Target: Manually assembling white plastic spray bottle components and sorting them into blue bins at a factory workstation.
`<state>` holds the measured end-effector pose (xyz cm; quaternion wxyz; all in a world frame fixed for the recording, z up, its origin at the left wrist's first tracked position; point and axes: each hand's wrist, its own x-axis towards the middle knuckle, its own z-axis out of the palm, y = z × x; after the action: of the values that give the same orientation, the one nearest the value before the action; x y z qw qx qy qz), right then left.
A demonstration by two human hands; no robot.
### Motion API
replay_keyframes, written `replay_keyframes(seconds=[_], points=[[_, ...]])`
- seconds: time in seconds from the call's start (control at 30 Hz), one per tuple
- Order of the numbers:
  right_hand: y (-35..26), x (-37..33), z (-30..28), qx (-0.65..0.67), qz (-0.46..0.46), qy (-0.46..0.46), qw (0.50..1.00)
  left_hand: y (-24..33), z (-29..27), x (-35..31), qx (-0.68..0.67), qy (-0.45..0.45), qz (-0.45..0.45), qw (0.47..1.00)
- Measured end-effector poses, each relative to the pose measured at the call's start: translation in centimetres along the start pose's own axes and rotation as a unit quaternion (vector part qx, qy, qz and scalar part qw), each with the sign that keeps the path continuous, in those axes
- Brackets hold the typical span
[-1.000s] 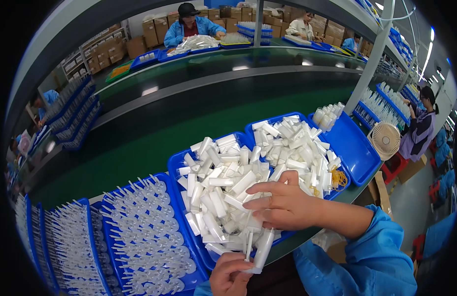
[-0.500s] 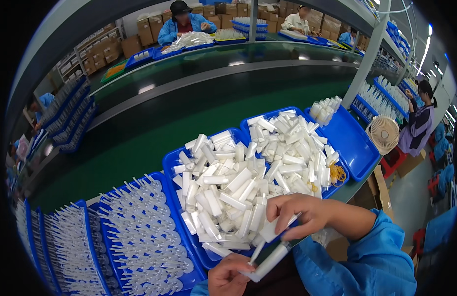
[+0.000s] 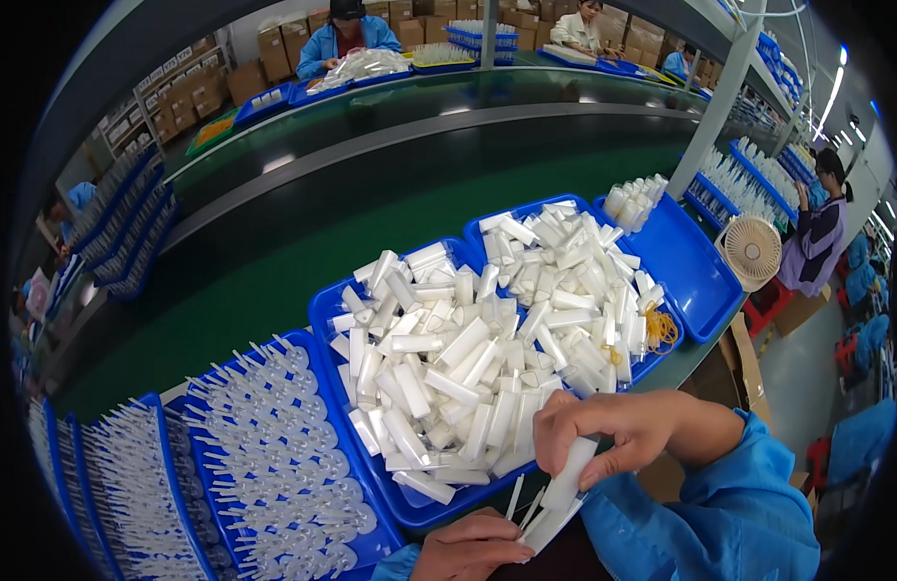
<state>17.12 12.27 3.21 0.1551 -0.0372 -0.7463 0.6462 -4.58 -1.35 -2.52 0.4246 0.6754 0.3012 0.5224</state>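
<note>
Low at the centre, my left hand (image 3: 472, 544) is closed round the lower end of a clear-and-white tube (image 3: 549, 528). Thin white sticks (image 3: 515, 496) rise beside its fingers; whether they belong to the tube I cannot tell. Above and to the right, my right hand (image 3: 627, 426) pinches a flat white piece (image 3: 570, 474) between thumb and fingers, held against the tube's upper part. Just beyond both hands, a blue tray (image 3: 417, 515) is heaped with white wedge-shaped pieces (image 3: 458, 387) in clear film.
On the left, another blue tray (image 3: 376, 544) carries rows of clear pieces with upright sticks (image 3: 269, 455). A second heaped tray holds yellow rubber bands (image 3: 660, 329). Right of it lies a blue tray (image 3: 685, 271) with upright bottles (image 3: 634, 201). A green conveyor (image 3: 361, 208), a fan (image 3: 751, 250) and co-workers surround this.
The flat white piece has come down against the tube in my left hand and now stands more upright. My left hand has shifted slightly right, and the view has moved a little.
</note>
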Motion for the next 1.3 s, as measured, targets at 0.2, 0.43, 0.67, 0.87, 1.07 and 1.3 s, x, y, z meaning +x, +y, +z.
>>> replay_keyframes(seconds=[0.2,0.43,0.67,0.87,1.07,1.3], points=[[-1.0,1.3,1.4,-0.078,-0.07,-0.009,0.994,1.2,0.0,0.0,-0.032,0.063,-0.033,0.997],[-2.0,2.6,0.8,-0.144,-0.037,-0.058,0.987,0.9,-0.1,-0.2,-0.034,0.097,-0.039,0.994],[0.8,3.2,3.9,-0.064,-0.015,-0.051,0.997,1.4,0.4,-0.7,-0.188,0.159,-0.129,0.961],[0.7,3.1,6.2,0.035,0.103,0.19,0.976,1.2,0.4,-0.8,-0.184,0.173,-0.117,0.961],[0.1,4.0,5.9,-0.224,0.01,0.199,0.954,0.6,0.9,-0.8,-0.104,0.206,-0.072,0.97],[1.7,7.4,1.6,-0.522,0.046,0.224,0.822,0.8,0.5,-1.1,0.001,0.264,-0.017,0.964]])
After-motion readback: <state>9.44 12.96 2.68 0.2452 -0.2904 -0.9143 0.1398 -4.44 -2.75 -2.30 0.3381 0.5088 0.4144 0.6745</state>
